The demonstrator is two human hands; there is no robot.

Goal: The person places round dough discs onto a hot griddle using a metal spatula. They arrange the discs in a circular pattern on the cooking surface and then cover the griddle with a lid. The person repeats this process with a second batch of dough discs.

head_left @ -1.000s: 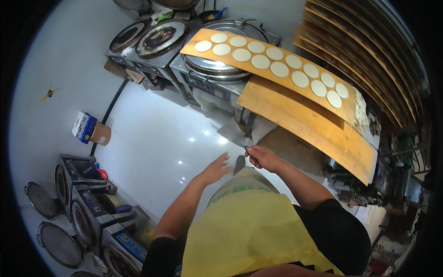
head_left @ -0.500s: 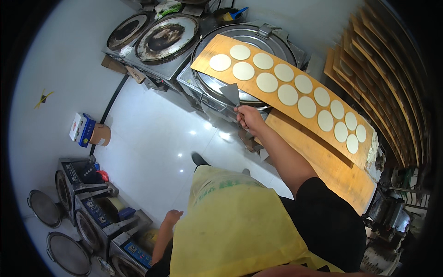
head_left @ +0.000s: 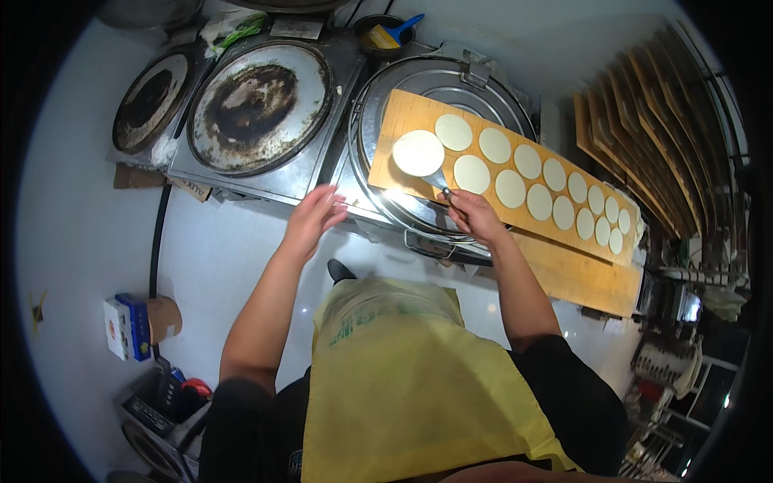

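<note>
My right hand [head_left: 477,217] grips the handle of a metal scraper [head_left: 436,180], whose triangular blade is partly hidden under a pale round dough disc [head_left: 418,153]. That disc is at the left end of a long wooden board [head_left: 386,167], apparently lifted a little off it. Several more dough discs [head_left: 471,175] lie in two rows along the board. The board's left end rests over a round metal griddle [head_left: 364,145]. My left hand [head_left: 314,219] hovers empty to the griddle's lower left, fingers apart.
Left of the board stands a scorched round griddle [head_left: 266,109], with a smaller griddle [head_left: 153,105] beyond it. A blue-handled brush [head_left: 396,32] lies in a dark pan [head_left: 366,24] behind. At the right, wooden boards [head_left: 644,137] stand stacked in a rack.
The scraper has gone from beside the board to under the leftmost near disc. My left hand has risen from low beside the apron toward the griddles. The view has shifted toward the counter.
</note>
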